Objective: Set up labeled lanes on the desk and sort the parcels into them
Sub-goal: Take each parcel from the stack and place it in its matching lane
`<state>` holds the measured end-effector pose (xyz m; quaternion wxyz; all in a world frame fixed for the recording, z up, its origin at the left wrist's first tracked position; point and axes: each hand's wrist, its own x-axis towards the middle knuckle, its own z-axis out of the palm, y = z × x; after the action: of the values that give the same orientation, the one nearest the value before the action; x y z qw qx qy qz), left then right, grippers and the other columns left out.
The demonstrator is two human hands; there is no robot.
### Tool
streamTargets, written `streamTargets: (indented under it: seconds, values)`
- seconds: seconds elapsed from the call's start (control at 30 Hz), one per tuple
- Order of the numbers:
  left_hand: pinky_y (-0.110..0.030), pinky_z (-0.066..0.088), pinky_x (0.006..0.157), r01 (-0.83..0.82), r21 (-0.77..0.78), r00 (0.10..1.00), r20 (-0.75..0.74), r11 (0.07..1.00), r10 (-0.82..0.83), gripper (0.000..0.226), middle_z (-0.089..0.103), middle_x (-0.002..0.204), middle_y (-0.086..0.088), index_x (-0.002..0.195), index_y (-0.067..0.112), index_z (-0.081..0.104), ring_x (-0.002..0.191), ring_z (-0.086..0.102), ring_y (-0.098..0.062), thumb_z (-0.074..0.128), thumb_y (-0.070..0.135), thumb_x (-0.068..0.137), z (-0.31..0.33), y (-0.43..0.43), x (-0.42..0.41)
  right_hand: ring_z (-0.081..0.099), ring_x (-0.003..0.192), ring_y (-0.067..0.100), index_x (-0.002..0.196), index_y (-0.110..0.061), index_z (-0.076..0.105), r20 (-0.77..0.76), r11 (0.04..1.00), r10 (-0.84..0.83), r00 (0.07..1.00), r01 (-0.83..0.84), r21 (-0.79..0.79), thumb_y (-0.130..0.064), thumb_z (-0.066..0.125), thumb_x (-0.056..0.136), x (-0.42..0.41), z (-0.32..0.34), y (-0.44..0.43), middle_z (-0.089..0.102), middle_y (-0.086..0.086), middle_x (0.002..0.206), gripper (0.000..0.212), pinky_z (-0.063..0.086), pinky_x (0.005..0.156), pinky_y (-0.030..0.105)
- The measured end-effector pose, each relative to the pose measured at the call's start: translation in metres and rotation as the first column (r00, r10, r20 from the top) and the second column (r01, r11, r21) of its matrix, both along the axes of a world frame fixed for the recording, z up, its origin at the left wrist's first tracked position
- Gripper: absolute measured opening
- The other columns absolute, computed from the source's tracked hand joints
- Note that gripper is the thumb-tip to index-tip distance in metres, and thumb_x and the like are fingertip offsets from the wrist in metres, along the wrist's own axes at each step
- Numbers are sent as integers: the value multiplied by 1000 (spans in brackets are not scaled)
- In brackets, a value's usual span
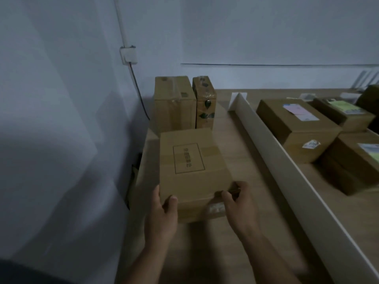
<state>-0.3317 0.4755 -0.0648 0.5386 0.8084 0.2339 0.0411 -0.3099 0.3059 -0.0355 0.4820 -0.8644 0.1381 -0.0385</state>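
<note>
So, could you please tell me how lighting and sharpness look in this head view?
Head view: dim, bluish light; the hands, left hand and right hand, and the held box are slightly motion-blurred; the white divider bows from wide-angle distortion.

The single head-worn camera is looking forward and steeply down along the counter (229, 144), sitting close above it. It is facing the far wall (266, 37), with the white divider strip (272, 152) running diagonally right of centre.
</note>
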Motion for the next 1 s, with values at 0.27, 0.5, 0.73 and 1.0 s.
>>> streamTargets:
  seconds: [0.27, 0.5, 0.73, 1.0]
  values:
    - [-42, 46, 93, 17, -34, 987, -162, 999, -23, 54, 56, 105, 6, 135, 22, 38, 97, 54, -22, 54, 45, 89, -13, 15, 3, 60, 106, 29, 117, -10, 55, -194, 993, -25, 981, 2, -119, -34, 58, 89, 8, -25, -13, 65, 10, 113, 37, 43, 82, 32]
    - [-46, 41, 101, 62, 2, 973, -222, 998, -60, 57, 53, 133, -8, 137, 20, 42, 120, 49, -31, 47, 51, 89, 0, 24, 72, 56, 114, 32, 125, -5, 56, -252, 985, 118, 960, -146, -93, -37, 51, 93, 74, -30, -10, 61, 16, 124, 45, 43, 89, 32]
    - [-39, 48, 89, 6, -60, 983, -181, 998, -17, 29, 64, 104, 1, 117, 26, 57, 95, 58, -23, 50, 35, 90, 13, 18, 106, 60, 105, 31, 114, -11, 60, -249, 973, 145, 958, -184, -141, -21, 60, 88, 114, -17, -5, 65, 12, 112, 28, 46, 85, 30]
    - [-30, 46, 73, -54, -67, 975, 211, 996, 67, 30, 60, 99, 6, 101, 35, 52, 92, 57, -16, 48, 60, 85, 67, 12, 107, 60, 97, 22, 110, -15, 50, 12, 971, 61, 998, -62, 229, 5, 62, 79, 118, 16, -8, 60, -2, 96, 39, 51, 86, 40]
